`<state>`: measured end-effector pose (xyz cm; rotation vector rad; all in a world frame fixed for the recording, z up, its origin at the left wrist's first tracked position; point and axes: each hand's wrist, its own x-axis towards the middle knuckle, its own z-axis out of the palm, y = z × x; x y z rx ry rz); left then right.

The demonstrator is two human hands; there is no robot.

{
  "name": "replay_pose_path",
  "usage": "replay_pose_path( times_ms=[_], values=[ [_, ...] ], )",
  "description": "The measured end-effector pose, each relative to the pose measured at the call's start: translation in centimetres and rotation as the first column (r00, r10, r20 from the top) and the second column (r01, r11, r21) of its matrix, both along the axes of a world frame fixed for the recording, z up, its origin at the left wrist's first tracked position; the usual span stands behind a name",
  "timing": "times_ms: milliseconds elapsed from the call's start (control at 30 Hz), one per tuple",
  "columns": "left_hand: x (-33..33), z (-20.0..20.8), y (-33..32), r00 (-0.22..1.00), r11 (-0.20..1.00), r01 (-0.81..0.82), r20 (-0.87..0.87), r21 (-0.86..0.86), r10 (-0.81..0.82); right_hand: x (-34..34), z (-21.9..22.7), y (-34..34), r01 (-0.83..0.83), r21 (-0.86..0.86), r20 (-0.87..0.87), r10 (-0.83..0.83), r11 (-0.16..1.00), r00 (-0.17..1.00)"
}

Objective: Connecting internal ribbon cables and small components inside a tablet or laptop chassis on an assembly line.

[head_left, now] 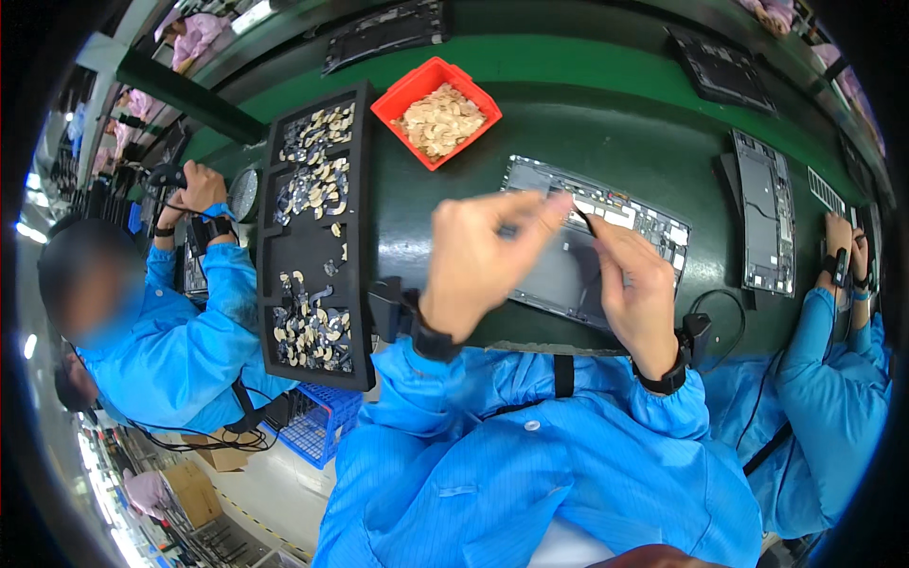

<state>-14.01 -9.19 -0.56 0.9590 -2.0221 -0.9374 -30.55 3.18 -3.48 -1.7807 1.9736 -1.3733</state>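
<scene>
1. Fingers of the left hand (478, 251) bend toward the thumb above the open laptop base; blur hides whether they grip anything, so I cannot tell.
2. Fingers of the right hand (639, 293) are pinched, apparently on a thin dark strip (584, 220) that points up toward the left fingertips. A loose or uneven pinch could let it drop, fold or twist.
3. Far left, the black tray (298, 251) holds many small curved pieces (317, 331), pale and dark. A sleeve catching its edge might scatter them.
4. Right of it, the red bin (407, 142) holds pale flakes (440, 118); a stray flake could end up among the components if brushed out.
5. The laptop base (559, 279) lies on the green bench under both hands, its board side away from the person. Fingertips pressing too low might snag a cable or connector there.
6. Further right, a second laptop base (760, 208) lies well apart from the hands; a wide swing of the right wristband (666, 379) could knock it.
</scene>
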Motion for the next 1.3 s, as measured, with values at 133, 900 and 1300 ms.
replay_pose_path(
  times_ms=[133,900,1300],
  values=[
    [-1.6,-0.8,3.3,0.991,0.991,0.080,-0.112,0.103,-0.068,0.2,0.2,0.6,-0.044,-0.052,-0.044,0.042,0.998,0.998],
    [-1.6,-1.1,5.1,0.754,0.913,0.405,0.548,0.046,-0.361,-4.4,-0.6,7.7,0.093,0.316,0.608,-0.277,0.944,0.744],
    [-2.6,-4.3,5.1,0.774,0.766,0.587,0.460,-0.263,-0.436,-2.6,-2.1,7.3,0.253,0.383,0.265,-0.368,0.889,0.891]
  ],
)
